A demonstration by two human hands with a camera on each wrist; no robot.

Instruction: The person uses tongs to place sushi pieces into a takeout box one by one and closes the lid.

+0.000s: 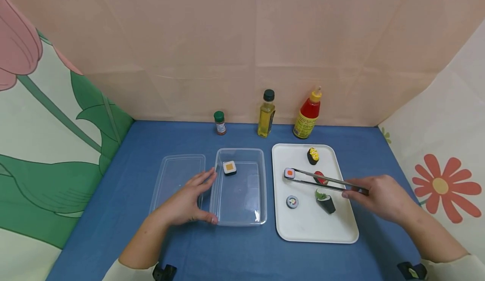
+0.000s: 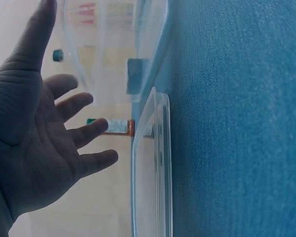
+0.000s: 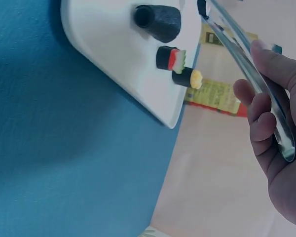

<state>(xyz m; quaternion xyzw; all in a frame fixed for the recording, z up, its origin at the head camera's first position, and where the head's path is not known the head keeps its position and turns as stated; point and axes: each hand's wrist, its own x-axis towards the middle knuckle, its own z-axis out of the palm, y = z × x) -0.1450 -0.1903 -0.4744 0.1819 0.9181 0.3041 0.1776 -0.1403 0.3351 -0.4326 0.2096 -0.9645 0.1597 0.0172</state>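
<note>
Our right hand (image 1: 380, 196) grips tongs (image 1: 326, 181) clamped on a sushi roll (image 1: 289, 173) over the white tray (image 1: 299, 230); left hand (image 1: 187, 199), fingers spread, rests against the clear container (image 1: 239, 220).

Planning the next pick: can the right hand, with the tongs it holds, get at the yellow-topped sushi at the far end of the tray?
Probably yes. The yellow-topped sushi stands alone on the tray, nothing over it; the right hand must first release the piece already in the tongs.

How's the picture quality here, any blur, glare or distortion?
Head view: sharp, evenly lit, wide-angle bending at the edges, small glare on the clear container. Left wrist view: left hand dim and soft. Right wrist view: tongs blurred close up.
</note>
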